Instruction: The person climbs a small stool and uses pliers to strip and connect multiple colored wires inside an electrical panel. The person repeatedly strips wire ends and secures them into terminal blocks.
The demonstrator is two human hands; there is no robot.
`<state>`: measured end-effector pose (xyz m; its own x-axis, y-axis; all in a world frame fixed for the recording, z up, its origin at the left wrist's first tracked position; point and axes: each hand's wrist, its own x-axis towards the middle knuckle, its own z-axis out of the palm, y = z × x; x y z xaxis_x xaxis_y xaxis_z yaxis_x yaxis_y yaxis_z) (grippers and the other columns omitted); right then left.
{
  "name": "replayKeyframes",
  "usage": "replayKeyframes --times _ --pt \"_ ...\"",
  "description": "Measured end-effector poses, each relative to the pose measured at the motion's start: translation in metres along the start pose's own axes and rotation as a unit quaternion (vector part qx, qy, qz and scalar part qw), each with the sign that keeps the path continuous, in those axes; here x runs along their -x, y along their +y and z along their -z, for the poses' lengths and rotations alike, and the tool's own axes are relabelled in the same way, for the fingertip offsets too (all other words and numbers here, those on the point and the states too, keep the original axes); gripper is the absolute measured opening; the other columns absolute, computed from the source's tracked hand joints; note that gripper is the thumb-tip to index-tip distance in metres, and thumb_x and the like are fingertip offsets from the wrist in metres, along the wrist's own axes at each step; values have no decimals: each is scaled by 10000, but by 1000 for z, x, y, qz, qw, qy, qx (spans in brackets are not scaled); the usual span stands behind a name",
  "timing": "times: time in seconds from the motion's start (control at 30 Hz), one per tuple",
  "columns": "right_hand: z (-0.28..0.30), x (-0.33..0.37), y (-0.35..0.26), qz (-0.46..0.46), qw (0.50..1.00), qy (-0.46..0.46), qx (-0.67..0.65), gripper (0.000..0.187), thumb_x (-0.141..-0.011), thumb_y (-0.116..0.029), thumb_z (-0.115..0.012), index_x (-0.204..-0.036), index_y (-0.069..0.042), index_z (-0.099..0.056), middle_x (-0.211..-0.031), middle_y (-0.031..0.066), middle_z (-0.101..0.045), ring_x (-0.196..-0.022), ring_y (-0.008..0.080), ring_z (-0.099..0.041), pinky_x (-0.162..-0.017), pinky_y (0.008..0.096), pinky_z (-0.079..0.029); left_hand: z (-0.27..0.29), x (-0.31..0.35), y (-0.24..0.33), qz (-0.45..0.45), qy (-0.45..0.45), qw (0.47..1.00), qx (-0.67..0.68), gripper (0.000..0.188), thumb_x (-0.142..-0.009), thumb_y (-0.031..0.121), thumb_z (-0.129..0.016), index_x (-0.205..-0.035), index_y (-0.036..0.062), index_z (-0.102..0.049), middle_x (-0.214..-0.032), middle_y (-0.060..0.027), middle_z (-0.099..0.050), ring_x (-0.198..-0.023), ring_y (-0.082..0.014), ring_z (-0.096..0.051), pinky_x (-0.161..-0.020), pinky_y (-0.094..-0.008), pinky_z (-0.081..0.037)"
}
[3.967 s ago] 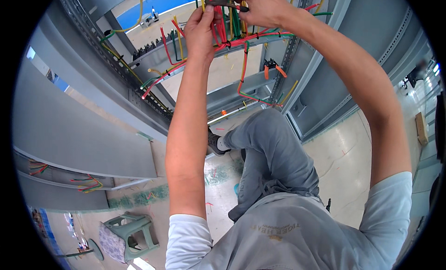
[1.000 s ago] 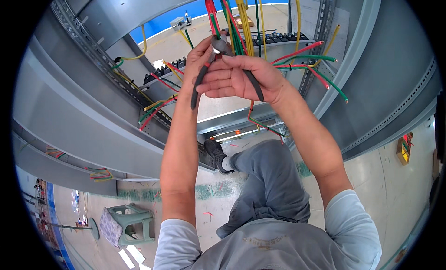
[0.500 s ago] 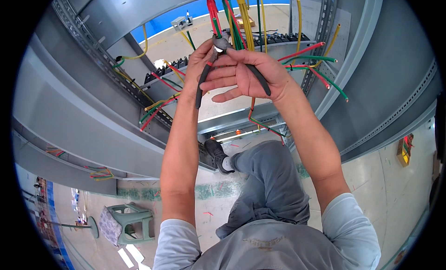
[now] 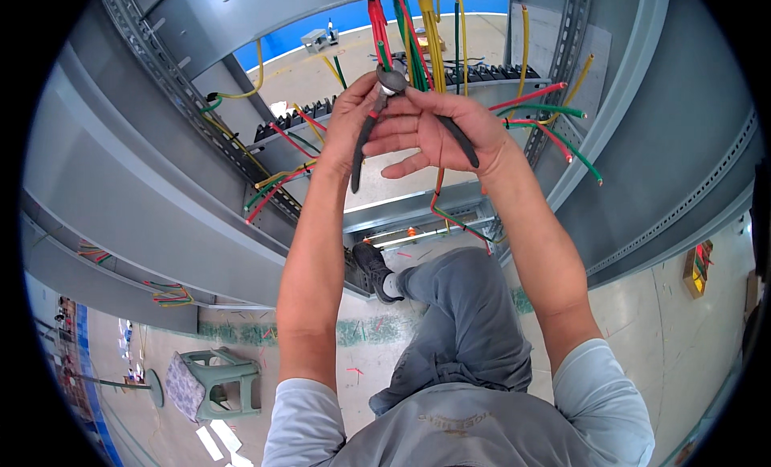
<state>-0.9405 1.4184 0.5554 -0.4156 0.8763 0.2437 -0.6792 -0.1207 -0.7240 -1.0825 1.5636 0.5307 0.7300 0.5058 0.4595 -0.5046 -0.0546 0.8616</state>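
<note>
Cable cutters (image 4: 392, 83) with a rounded metal head and dark handles stand with their handles spread. One handle lies across the palm of my right hand (image 4: 438, 134); its thumb is by the pivot, and its stretched fingers reach toward the other handle. My left hand (image 4: 352, 114) is closed close beside the cutter head, its fingertips partly hidden, so what it grips cannot be made out. A green wire (image 4: 383, 53) runs down to the jaws. Just above hang a bundle of red wires (image 4: 377, 24) and a bundle of yellow wires (image 4: 431, 45).
Grey cabinet panels (image 4: 152, 210) and a slotted rail (image 4: 161, 61) surround my arms. Loose wire ends (image 4: 554, 118) stick out on the right, others (image 4: 277, 186) on the left. Behind my hands runs a black terminal row (image 4: 482, 73). A green stool (image 4: 229, 379) stands lower left.
The whole view has shifted slightly, so everything sits a little lower and to the right near the hands. Hands and cable cutters keep nearly the same pose.
</note>
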Motion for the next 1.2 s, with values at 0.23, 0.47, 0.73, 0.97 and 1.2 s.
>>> replayKeyframes --times 0.23,0.47,0.73,0.97,1.2 --pt "-9 -1 13 27 996 86 19 411 -1042 -323 -509 -1260 14 -599 -1271 197 -641 -1183 364 -625 -1036 603 -469 -9 5 8 34 4 999 37 331 -1047 210 -597 -1324 31 -615 -1117 -36 -709 -963 -114 -681 -816 -259 -577" --pt "-24 -7 43 65 990 9 -127 547 -1001 -362 -514 -1358 51 -522 -1375 277 -565 -1311 450 -533 -1104 691 -347 -2 0 -1 26 -12 999 29 301 -1050 191 -593 -1302 30 -627 -1100 -24 -701 -917 -86 -654 -785 -253 -558" --pt "-38 -25 50 127 989 82 -3 255 -1019 -312 -520 -971 -77 -605 -860 102 -638 -768 263 -641 -736 436 -513 -7 -1 0 4 8 1000 5 316 -1023 140 -626 -1313 15 -604 -1077 -30 -689 -904 -92 -642 -779 -239 -537" --pt "-51 -26 59 163 980 101 -46 303 -1055 -347 -519 -874 -106 -487 -706 7 -485 -562 128 -437 -548 324 -369 -22 -1 10 -13 60 989 -132 453 -1019 198 -625 -1398 -20 -512 -1270 -114 -652 -1076 -173 -638 -951 -307 -517" --pt "-11 79 115 87 990 98 -48 373 -1086 -401 -439 -964 -58 -517 -767 88 -559 -649 234 -573 -658 421 -500 -72 41 -9 -317 189 813 -451 575 -994 73 -592 -1520 -27 -382 -1488 -237 -505 -1365 -321 -521 -1113 -394 -420"
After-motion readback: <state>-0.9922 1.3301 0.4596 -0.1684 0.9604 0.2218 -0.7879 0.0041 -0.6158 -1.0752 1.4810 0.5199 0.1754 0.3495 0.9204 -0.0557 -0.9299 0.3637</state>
